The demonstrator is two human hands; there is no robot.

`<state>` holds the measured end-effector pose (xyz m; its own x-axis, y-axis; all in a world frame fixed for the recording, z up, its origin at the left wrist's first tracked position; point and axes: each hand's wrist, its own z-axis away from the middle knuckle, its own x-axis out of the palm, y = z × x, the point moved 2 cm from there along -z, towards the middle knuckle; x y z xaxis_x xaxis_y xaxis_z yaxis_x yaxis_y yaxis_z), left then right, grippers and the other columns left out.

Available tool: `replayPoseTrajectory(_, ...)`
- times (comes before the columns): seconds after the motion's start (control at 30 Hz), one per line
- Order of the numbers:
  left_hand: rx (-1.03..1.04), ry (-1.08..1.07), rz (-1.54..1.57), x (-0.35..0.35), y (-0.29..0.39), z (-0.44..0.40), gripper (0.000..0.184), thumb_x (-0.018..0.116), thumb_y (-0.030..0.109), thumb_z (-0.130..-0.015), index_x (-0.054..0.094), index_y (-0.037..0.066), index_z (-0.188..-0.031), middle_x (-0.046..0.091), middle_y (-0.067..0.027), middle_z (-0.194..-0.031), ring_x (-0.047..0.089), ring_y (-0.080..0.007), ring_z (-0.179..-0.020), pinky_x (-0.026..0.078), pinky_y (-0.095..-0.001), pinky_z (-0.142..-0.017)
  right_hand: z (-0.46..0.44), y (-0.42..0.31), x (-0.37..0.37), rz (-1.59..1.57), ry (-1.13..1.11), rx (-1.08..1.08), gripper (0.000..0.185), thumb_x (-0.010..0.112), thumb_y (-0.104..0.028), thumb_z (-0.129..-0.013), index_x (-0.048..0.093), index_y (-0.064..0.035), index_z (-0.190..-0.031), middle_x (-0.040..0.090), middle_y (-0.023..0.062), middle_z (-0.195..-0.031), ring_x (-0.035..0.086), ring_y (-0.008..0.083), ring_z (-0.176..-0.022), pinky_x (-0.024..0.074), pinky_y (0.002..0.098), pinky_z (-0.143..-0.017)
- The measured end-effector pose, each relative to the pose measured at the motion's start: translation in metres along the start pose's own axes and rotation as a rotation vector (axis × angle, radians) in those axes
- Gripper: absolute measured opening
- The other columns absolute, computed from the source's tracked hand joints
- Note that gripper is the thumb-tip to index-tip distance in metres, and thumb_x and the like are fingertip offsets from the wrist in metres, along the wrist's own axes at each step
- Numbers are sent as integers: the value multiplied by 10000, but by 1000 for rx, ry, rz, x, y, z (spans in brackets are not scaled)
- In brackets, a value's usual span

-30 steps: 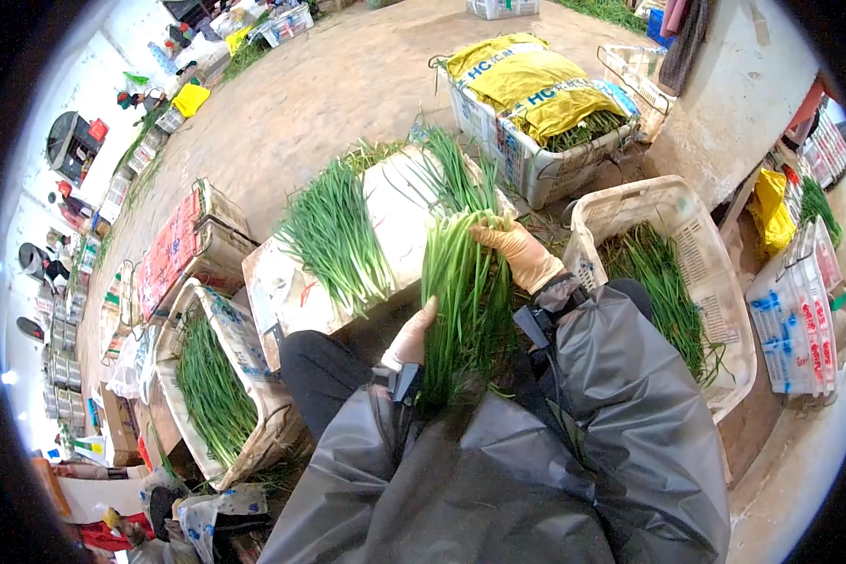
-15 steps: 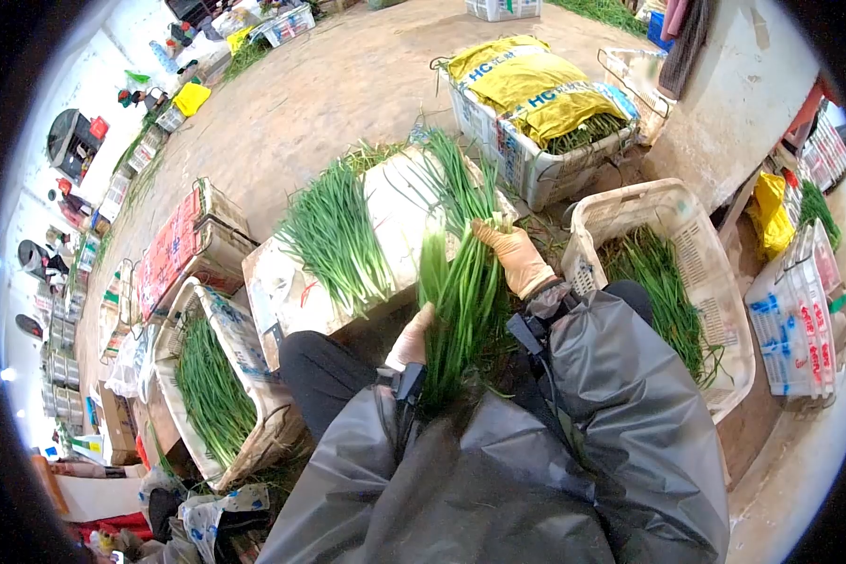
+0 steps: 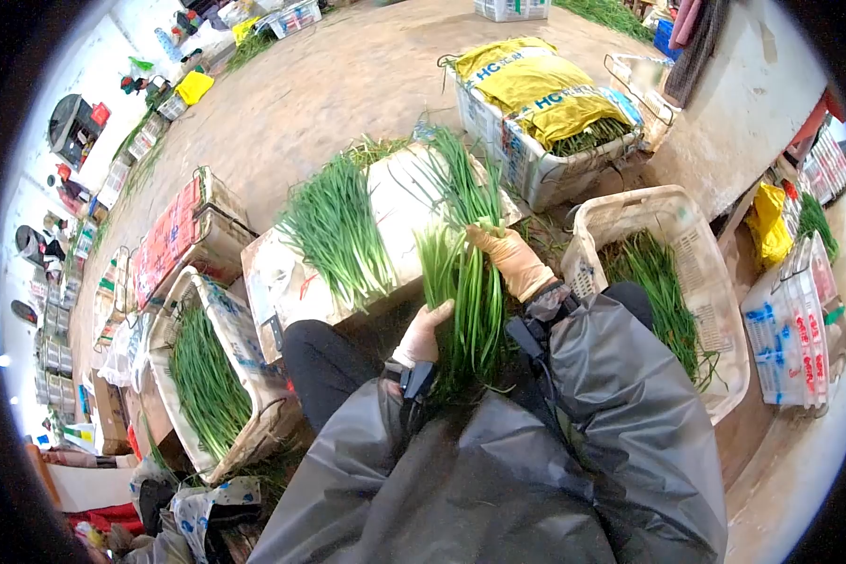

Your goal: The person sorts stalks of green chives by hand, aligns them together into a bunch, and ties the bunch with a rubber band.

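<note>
Right hand: the right hand (image 3: 512, 261) is closed round the pale ends of a green bundle (image 3: 479, 305).
Left hand: the left hand (image 3: 423, 334), partly curled, has the bundle's near side lower down.
Green bundle: hanging between both hands, over the lap.
Surface: beyond the hands, the surface (image 3: 399, 197) bears two leafy piles.
Baskets: right basket (image 3: 728, 329) beside the right hand; left basket (image 3: 180, 428) well left of the left hand.

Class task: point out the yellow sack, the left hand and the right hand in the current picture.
Yellow sack (image 3: 539, 91): head view, middle of its top.
Left hand (image 3: 421, 336): head view, back of the hand.
Right hand (image 3: 515, 263): head view, back of the hand.
</note>
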<state>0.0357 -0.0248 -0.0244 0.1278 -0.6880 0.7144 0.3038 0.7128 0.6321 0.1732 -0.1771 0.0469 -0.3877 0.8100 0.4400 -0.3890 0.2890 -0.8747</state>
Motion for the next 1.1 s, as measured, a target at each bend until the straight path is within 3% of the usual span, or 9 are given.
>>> replayPoseTrajectory(0.07,-15,14,109,-1,-2,3,398,708,236,-954,635,47,-1296,712,-92,-1206,690,-252,-1050,550,-418,-950,-3,5,-4,-33,33,-24,255,808,-264,-912,737,-62,-1050,711,-21,-908,640,98,-749,518,260,-699)
replayPoseTrajectory(0.2,-134,100,294,-10,-8,4,481,700,325,-934,634,50,-1322,698,-155,-1276,674,-350,-1136,508,-527,-1039,-2,8,-1,-156,122,-3,147,762,-142,-922,740,-44,-1030,729,8,-894,679,137,-747,549,279,-711)
replayPoseTrajectory(0.3,-151,41,324,-5,-5,8,379,696,241,-957,640,51,-1279,719,-106,-1181,695,-276,-1065,559,-449,-965,-4,19,-6,-128,148,-68,134,757,-133,-922,742,-44,-1021,732,17,-888,683,146,-758,550,282,-713)
replayPoseTrajectory(0.43,-61,58,167,-8,-4,7,411,717,233,-941,625,48,-1296,721,-106,-1174,700,-268,-1066,566,-455,-959,0,13,-2,-136,98,-51,123,753,-107,-922,739,-26,-1013,737,31,-901,683,144,-756,552,287,-731)
replayPoseTrajectory(0.63,-164,39,199,-6,-2,7,441,722,232,-931,620,41,-1315,718,-122,-1203,704,-277,-1068,565,-453,-964,1,9,5,-107,-44,-67,338,766,-101,-923,655,-30,-1234,705,9,-1008,666,130,-887,537,277,-809)
replayPoseTrajectory(0.67,-175,26,181,-5,-3,7,446,720,239,-930,626,40,-1318,718,-131,-1217,704,-294,-1074,562,-468,-971,0,11,3,-108,-100,-53,481,775,-95,-917,575,-50,-1352,682,-9,-1047,646,115,-964,517,266,-857)
replayPoseTrajectory(0.87,-180,-19,148,-3,-8,7,470,726,241,-921,626,46,-1337,706,-127,-1262,694,-291,-1105,541,-457,-1003,-11,19,-1,-62,-71,-110,601,797,-64,-890,499,5,-1408,676,-6,-1044,633,108,-971,488,247,-901)
replayPoseTrajectory(0.97,-159,-56,73,-8,-10,4,486,732,247,-920,619,49,-1348,702,-120,-1271,689,-281,-1118,534,-448,-1016,-6,14,6,-37,-34,-135,486,790,-54,-885,580,24,-1315,690,8,-1011,659,127,-941,508,258,-877)
replayPoseTrajectory(1.1,-63,-82,95,1,-8,11,514,734,270,-926,599,55,-1373,688,-119,-1298,670,-281,-1156,524,-459,-1031,5,-1,10,-114,-34,-6,268,779,-49,-875,693,11,-1122,721,41,-976,696,166,-885,539,284,-854)
